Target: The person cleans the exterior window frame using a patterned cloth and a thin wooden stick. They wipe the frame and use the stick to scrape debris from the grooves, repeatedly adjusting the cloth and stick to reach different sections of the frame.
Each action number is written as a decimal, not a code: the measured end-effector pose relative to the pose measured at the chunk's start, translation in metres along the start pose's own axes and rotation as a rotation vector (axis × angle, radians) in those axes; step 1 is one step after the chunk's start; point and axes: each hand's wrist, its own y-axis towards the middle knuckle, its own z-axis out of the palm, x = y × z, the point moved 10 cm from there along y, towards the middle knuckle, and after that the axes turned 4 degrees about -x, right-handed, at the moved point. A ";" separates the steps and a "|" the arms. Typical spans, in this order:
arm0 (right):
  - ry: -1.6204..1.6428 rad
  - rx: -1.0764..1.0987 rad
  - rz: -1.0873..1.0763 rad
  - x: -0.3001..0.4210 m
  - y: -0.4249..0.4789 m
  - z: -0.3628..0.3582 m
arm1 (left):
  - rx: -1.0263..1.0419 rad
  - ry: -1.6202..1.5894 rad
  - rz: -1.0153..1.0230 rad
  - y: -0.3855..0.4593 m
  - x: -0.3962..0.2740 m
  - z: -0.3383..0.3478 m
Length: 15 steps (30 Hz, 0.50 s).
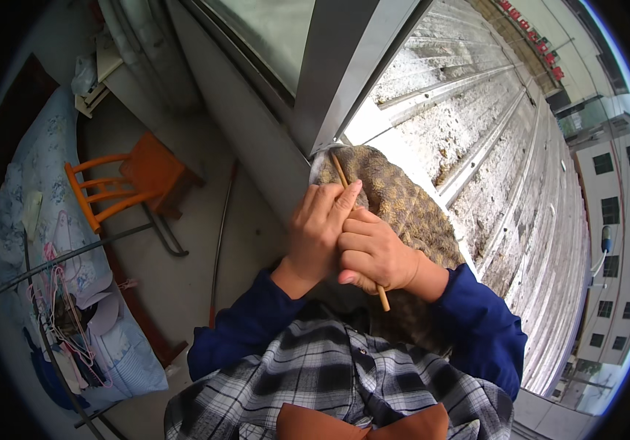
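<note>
Both my hands grip one thin wooden stick (338, 165), which slants from a window corner down towards my chest. My left hand (319, 231) is wrapped round its upper part, with the index finger laid over it. Just below and to the right, my right hand (381, 250) is closed on the lower part, and the stick's end pokes out beneath it. The stick's far tip touches a brown and yellow patterned plush cloth (403, 198) that lies over the window sill under my hands. How the fingers of my left hand close underneath is hidden.
A grey window frame (337, 66) stands just beyond my hands. Outside on the right lies a corrugated roof (469, 159). On the left are an orange wooden chair (155, 170), a bed with blue bedding (45, 143), hangers (64, 297) and a metal pole (89, 247).
</note>
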 end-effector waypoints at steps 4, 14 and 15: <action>0.026 -0.004 -0.038 -0.004 0.008 0.003 | -0.070 0.030 0.057 0.002 0.010 0.005; 0.168 -0.250 0.190 0.007 0.009 -0.025 | -0.040 0.043 0.085 -0.010 -0.011 0.003; 0.172 -0.193 0.173 0.015 0.001 -0.017 | -0.024 0.061 0.112 -0.013 -0.018 0.002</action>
